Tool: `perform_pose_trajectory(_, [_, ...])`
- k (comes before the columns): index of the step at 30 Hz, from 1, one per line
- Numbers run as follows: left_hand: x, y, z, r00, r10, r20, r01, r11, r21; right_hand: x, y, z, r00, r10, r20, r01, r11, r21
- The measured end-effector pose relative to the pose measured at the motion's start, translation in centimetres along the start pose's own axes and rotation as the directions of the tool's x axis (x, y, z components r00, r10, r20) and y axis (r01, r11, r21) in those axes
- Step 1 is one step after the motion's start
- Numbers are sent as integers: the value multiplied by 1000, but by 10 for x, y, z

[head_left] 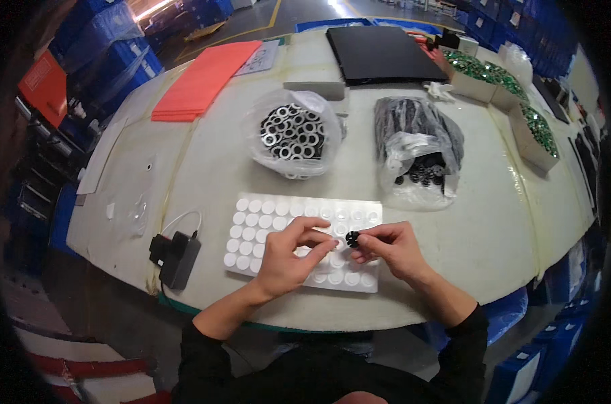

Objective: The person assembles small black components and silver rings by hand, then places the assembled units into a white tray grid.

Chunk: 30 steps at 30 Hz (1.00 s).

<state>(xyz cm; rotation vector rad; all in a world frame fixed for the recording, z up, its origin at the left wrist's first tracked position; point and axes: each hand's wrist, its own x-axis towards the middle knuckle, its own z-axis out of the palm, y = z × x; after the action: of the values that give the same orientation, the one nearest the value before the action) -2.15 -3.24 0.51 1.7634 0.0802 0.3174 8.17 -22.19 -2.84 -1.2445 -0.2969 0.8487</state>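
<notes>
A white tray point(234, 269) with rows of round wells lies in front of me, and white discs sit in the wells on its left side. Above its right half, my right hand point(393, 248) pinches a small black round part point(352, 239) with notched edges between thumb and fingers. Just left of it, my left hand point(293, 257) has its thumb and fingers curled together at the tips; what lies between them is too small to make out. Beyond the tray stands a clear plastic bag point(257, 145) full of metal-and-black rings point(295, 131). Another plastic bag point(420, 195) holds similar black parts point(423, 172).
A black power adapter point(180, 260) with a white cable lies left of the tray. Orange sheets point(201, 81) and a flat black panel point(386, 55) lie at the back. Boxes of green circuit boards point(537, 131) line the right side. The table's near edge point(332, 328) curves close to me.
</notes>
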Motion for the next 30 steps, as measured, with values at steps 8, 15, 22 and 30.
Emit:
perform_pose_trajectory(8, [20,-14,16,971,215,103,-236,929,285,-2,6,-3,1000,-12,26,11,999,48])
perform_pose_trajectory(15, [15,-17,26,996,69,59,-75,990,117,-2,5,1,997,-58,46,58,998,-1])
perform_pose_trajectory(22, [5,-14,43,981,181,-64,-164,965,205,-8,4,2,994,-111,22,113,987,-116])
perform_pose_trajectory(30, [0,-30,43,1000,22,-9,-23,983,-183,-9,-2,1,990,-114,84,129,973,-193])
